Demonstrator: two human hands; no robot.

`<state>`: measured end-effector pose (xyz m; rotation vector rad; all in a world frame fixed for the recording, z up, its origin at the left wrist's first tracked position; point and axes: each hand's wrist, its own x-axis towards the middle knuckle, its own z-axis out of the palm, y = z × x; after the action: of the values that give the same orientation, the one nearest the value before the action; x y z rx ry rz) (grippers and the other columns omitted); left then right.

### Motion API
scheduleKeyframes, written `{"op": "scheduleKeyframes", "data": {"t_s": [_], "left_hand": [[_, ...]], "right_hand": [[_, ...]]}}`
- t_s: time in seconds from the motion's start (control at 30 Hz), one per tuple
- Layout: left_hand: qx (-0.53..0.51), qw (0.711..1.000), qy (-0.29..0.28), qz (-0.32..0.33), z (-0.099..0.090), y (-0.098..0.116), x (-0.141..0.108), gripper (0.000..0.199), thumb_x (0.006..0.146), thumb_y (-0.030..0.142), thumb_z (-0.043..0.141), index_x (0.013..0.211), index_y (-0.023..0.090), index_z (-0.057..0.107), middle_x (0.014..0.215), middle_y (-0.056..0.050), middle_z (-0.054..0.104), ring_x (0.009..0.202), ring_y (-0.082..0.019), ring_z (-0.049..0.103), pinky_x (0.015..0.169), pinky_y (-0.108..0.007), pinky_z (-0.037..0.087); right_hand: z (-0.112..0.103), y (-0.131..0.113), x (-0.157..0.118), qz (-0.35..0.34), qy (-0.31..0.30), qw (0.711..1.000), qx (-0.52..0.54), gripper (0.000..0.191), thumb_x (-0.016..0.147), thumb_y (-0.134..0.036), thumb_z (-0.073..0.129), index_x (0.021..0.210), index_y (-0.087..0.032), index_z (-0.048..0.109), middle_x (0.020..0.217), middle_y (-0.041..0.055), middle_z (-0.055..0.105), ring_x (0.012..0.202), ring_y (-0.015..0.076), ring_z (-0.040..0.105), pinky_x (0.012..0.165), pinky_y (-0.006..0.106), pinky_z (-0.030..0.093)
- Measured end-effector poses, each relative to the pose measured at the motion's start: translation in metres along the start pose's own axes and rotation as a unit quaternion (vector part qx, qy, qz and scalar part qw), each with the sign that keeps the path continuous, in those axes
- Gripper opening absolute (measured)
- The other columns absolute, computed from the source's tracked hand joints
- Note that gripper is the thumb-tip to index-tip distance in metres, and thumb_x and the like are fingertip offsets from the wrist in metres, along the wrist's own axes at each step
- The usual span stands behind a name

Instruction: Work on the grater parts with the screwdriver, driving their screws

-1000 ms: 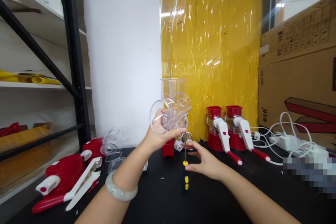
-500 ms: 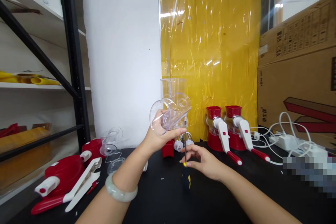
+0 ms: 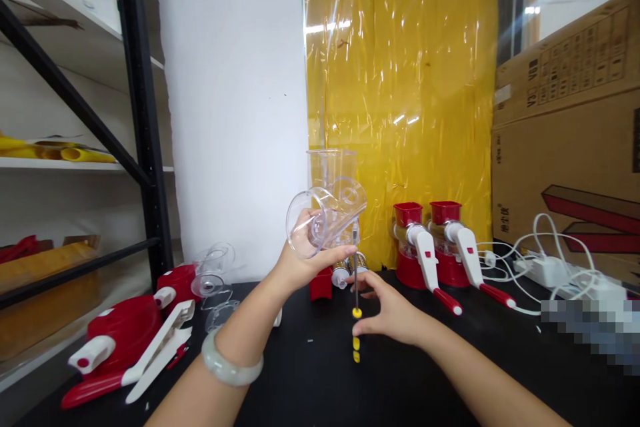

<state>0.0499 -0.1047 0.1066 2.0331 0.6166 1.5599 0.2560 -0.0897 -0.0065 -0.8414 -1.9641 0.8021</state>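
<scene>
A clear plastic housing with a round opening and an upright chute (image 3: pixel 331 170) is held up by my left hand (image 3: pixel 313 250), its fingers wrapped round the lower part. Below it hangs a screwdriver (image 3: pixel 357 313) with a dark handle and yellow bands, upright, its tip against the underside of the housing near my left thumb. At the screwdriver stands my right hand (image 3: pixel 383 310), thumb touching the handle and fingers curved behind the shaft.
Two assembled red and white crank machines (image 3: pixel 410 247) stand at the back right, beside white cables (image 3: pixel 550 267) and a cardboard box (image 3: pixel 565 147). Red bases (image 3: pixel 125 330), white handles (image 3: pixel 160 347) and clear parts (image 3: pixel 215 280) lie left. Metal-ringed drums (image 3: pixel 341 275) stand behind my hands.
My right thumb has moved down from the collar to the handle, and the fingers have spread further from it. The screwdriver handle has turned, showing different yellow marks. My left hand keeps its hold.
</scene>
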Motion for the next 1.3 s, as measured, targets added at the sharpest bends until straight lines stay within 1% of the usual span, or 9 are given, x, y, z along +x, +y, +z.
{"op": "scheduleKeyframes", "data": {"t_s": [0.13, 0.33, 0.47, 0.67, 0.83, 0.93, 1.1, 1.2, 1.3], "left_hand": [[0.002, 1.0, 0.008, 0.004, 0.0, 0.0, 0.0, 0.067, 0.062, 0.036, 0.088, 0.114, 0.018, 0.05, 0.117, -0.013, 0.066, 0.108, -0.029, 0.066, 0.097, -0.048, 0.05], [-0.003, 1.0, -0.005, 0.002, 0.001, 0.001, -0.001, 0.067, 0.063, 0.035, 0.088, 0.115, 0.018, 0.05, 0.121, -0.014, 0.065, 0.113, -0.029, 0.064, 0.1, -0.048, 0.048], [-0.003, 1.0, -0.005, 0.003, 0.001, 0.001, 0.0, 0.069, 0.063, 0.036, 0.088, 0.117, 0.017, 0.049, 0.119, -0.015, 0.066, 0.11, -0.029, 0.066, 0.098, -0.049, 0.049], [0.003, 1.0, -0.002, 0.003, 0.001, -0.002, 0.001, 0.067, 0.063, 0.036, 0.088, 0.115, 0.018, 0.049, 0.117, -0.013, 0.067, 0.109, -0.029, 0.066, 0.098, -0.048, 0.049], [0.003, 1.0, 0.007, 0.01, 0.0, -0.005, 0.0, 0.066, 0.063, 0.036, 0.088, 0.113, 0.018, 0.05, 0.116, -0.014, 0.066, 0.107, -0.029, 0.066, 0.096, -0.048, 0.051], [0.003, 1.0, 0.002, 0.015, 0.001, -0.003, 0.0, 0.065, 0.062, 0.036, 0.088, 0.113, 0.018, 0.051, 0.12, -0.014, 0.065, 0.113, -0.03, 0.064, 0.098, -0.048, 0.049], [0.004, 1.0, 0.0, 0.007, 0.002, 0.001, -0.001, 0.066, 0.063, 0.036, 0.088, 0.113, 0.018, 0.05, 0.116, -0.014, 0.066, 0.108, -0.029, 0.066, 0.097, -0.048, 0.05], [0.016, 1.0, 0.009, 0.01, 0.001, 0.0, 0.0, 0.066, 0.062, 0.038, 0.088, 0.112, 0.017, 0.05, 0.113, -0.012, 0.066, 0.107, -0.028, 0.066, 0.096, -0.047, 0.051], [0.016, 1.0, 0.007, 0.009, 0.001, -0.001, 0.0, 0.065, 0.062, 0.038, 0.088, 0.111, 0.018, 0.05, 0.115, -0.013, 0.066, 0.107, -0.028, 0.066, 0.097, -0.047, 0.05]], "right_hand": [[-0.002, -0.001, -0.002, -0.001, -0.104, 0.992, 0.077, 0.063, 0.074, -0.045, 0.081, 0.127, -0.024, 0.056, 0.115, 0.0082, 0.066, 0.121, 0.0267, 0.059, 0.107, 0.048, 0.042], [-0.004, -0.002, -0.001, 0.001, -0.036, 0.999, 0.004, 0.085, 0.054, -0.043, 0.094, 0.127, -0.023, 0.056, 0.129, 0.0106, 0.059, 0.123, 0.0302, 0.054, 0.108, 0.048, 0.04], [-0.009, -0.004, -0.003, -0.001, -0.145, 0.986, 0.078, 0.067, 0.075, -0.045, 0.081, 0.132, -0.025, 0.052, 0.124, 0.0087, 0.063, 0.127, 0.0261, 0.055, 0.111, 0.048, 0.038], [-0.004, -0.001, 0.0, 0.002, -0.02, 1.0, -0.021, 0.09, 0.05, -0.047, 0.095, 0.127, -0.022, 0.057, 0.118, 0.0093, 0.062, 0.116, 0.0304, 0.058, 0.107, 0.05, 0.041], [-0.006, -0.002, -0.001, 0.008, -0.12, 0.989, 0.081, 0.073, 0.071, -0.051, 0.082, 0.132, -0.024, 0.054, 0.115, 0.009, 0.066, 0.118, 0.0277, 0.06, 0.105, 0.05, 0.043], [-0.005, -0.002, 0.0, 0.018, -0.078, 0.996, 0.036, 0.078, 0.06, -0.051, 0.089, 0.127, -0.022, 0.06, 0.101, 0.0062, 0.068, 0.101, 0.0273, 0.066, 0.1, 0.05, 0.047], [-0.013, -0.005, -0.002, -0.002, -0.103, 0.994, 0.045, 0.098, 0.057, -0.046, 0.092, 0.142, -0.026, 0.047, 0.133, 0.0108, 0.056, 0.132, 0.029, 0.048, 0.111, 0.048, 0.038], [-0.014, -0.007, -0.002, 0.009, -0.165, 0.983, 0.078, 0.07, 0.071, -0.048, 0.084, 0.131, -0.023, 0.057, 0.115, 0.0088, 0.065, 0.118, 0.0268, 0.06, 0.106, 0.048, 0.042], [-0.007, -0.006, 0.0, 0.027, -0.087, 0.996, 0.007, 0.068, 0.059, -0.049, 0.09, 0.117, -0.022, 0.066, 0.094, 0.0034, 0.066, 0.098, 0.026, 0.065, 0.099, 0.047, 0.046]]}}
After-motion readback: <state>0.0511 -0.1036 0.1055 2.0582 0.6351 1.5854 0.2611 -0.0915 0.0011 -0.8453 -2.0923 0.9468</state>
